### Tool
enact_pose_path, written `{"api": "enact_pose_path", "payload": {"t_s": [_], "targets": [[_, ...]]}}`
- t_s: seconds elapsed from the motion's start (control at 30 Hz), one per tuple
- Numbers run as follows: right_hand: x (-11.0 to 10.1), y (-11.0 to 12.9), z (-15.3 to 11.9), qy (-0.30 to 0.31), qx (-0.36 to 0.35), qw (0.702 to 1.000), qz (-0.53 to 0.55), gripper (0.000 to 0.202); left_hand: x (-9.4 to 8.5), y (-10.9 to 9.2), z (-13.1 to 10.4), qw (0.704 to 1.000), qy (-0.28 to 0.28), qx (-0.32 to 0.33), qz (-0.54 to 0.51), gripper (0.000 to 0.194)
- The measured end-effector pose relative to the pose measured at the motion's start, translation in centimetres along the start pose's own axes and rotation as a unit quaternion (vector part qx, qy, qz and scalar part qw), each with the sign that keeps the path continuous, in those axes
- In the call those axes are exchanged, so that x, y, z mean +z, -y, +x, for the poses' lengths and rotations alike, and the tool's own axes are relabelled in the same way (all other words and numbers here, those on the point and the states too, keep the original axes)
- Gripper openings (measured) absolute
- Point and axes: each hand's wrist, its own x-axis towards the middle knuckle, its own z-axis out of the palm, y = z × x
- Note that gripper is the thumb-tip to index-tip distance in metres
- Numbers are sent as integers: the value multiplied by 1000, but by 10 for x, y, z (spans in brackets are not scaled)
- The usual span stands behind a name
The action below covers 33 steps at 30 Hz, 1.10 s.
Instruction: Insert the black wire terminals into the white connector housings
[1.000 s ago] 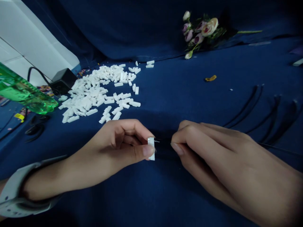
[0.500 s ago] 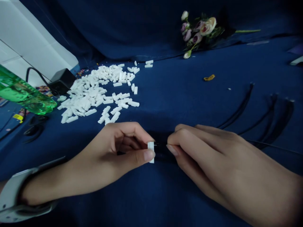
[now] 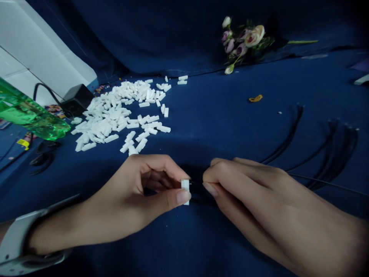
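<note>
Between the thumb and forefinger of my left hand (image 3: 144, 196) is a small white plastic connector housing (image 3: 185, 185), held upright with a row of slots showing. My right hand (image 3: 250, 200) pinches a thin black wire (image 3: 325, 184), whose long end trails out to the right. The wire's metal tip pokes out toward the housing's right side. I cannot tell whether the tip is inside a slot or only beside it. Several more black wires (image 3: 288, 142) lie in bundles beyond my right hand.
A heap of white housings (image 3: 109, 115) spreads over the blue cloth (image 3: 207, 107) at the left. Beside it are a green bottle (image 3: 34, 115) and a black power adapter (image 3: 77, 99). Artificial flowers (image 3: 245, 38) lie at the back, with a yellow band (image 3: 255, 99) nearer.
The whole scene sits slightly lower in view. Both hands keep the same grips, and the wire tip stays close to the housing.
</note>
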Motion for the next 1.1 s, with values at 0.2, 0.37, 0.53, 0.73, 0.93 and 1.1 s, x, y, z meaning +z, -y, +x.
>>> {"api": "enact_pose_path", "payload": {"t_s": [0.2,0.37,0.53,0.73,0.93,1.1], "targets": [[2,1,-3,-44,-18,999,-5,17,3,-5,-3,999,-26,-19,-12,3],[0,-1,-3,-26,-18,999,0,17,-4,-1,0,999,-6,-13,-32,6],[1,-2,-6,-48,-23,998,21,15,-7,0,3,998,-2,-23,-53,12],[6,1,-3,-60,-26,998,-11,18,-7,0,3,999,16,-20,-31,10],[9,-4,-1,-78,-36,996,1,19,-7,-1,3,999,30,-27,7,13],[8,-4,-4,-60,-56,996,-39,22,-6,-3,3,999,26,-14,22,8]]}}
